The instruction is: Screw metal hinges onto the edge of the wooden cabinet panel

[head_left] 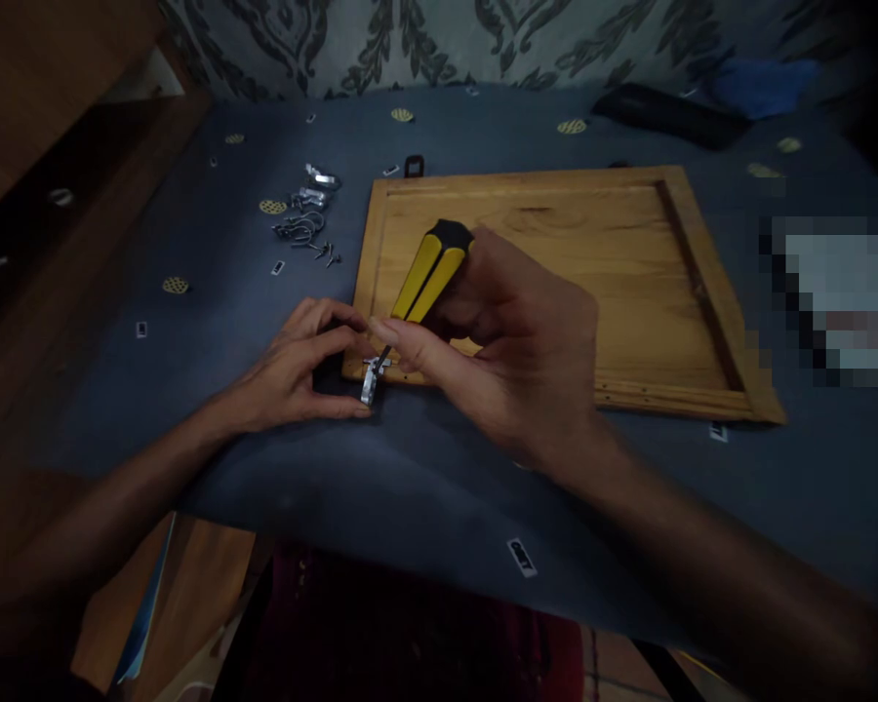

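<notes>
My right hand (pixel 512 351) is closed round a screwdriver (pixel 431 271) with a yellow and black handle. Its shaft slants down to a small silver metal hinge (pixel 369 382) at the near left corner of a framed wooden panel (pixel 527 263). Thumb and fingers of my left hand (pixel 299 366) pinch the hinge from the left, the thumb at its lower end. Part of the hinge sticks out past the panel's near edge. Whether a screw sits under the screwdriver's tip is too small to tell.
Several silver hinges (pixel 311 198) and loose screws (pixel 326 253) lie left of the panel on the blue-grey cloth (pixel 219 234). A black case (pixel 669 115) and a blue cloth (pixel 765 86) rest at the back right. Wooden furniture (pixel 117 210) borders the left.
</notes>
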### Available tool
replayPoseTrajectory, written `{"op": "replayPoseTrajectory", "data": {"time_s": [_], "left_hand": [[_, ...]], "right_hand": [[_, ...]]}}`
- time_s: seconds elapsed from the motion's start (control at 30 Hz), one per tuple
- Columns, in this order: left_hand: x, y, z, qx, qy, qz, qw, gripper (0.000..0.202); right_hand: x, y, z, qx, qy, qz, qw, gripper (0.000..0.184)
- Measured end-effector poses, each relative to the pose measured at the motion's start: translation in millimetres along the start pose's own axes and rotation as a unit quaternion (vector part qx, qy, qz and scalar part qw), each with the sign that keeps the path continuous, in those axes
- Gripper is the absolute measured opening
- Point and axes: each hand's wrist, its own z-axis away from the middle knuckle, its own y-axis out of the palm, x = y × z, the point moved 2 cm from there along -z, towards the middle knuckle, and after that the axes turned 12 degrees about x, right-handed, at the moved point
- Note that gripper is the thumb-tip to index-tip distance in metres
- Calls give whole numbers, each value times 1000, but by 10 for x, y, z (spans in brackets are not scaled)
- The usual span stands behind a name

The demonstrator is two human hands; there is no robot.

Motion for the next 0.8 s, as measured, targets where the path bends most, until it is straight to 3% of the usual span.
{"op": "replayPoseTrajectory", "data": {"time_s": [0.13,0.33,0.63,0.8], "left_hand": [[-5,-1,1,-7,4,-7,1000,55],[-13,-4,8,-7,5,-9,1000,54],[9,0,3,-4,-4,-4,1000,53],[-5,-4,6,5,-14,-11,1000,52]], "right_hand": [[3,-29,-34,21,6,-1,1000,32],[60,-104,-71,101,21,-39,994,32],[-8,-49,-96,57,24,-73,995,37],[42,-90,-108,74,6,-72,995,33]]}}
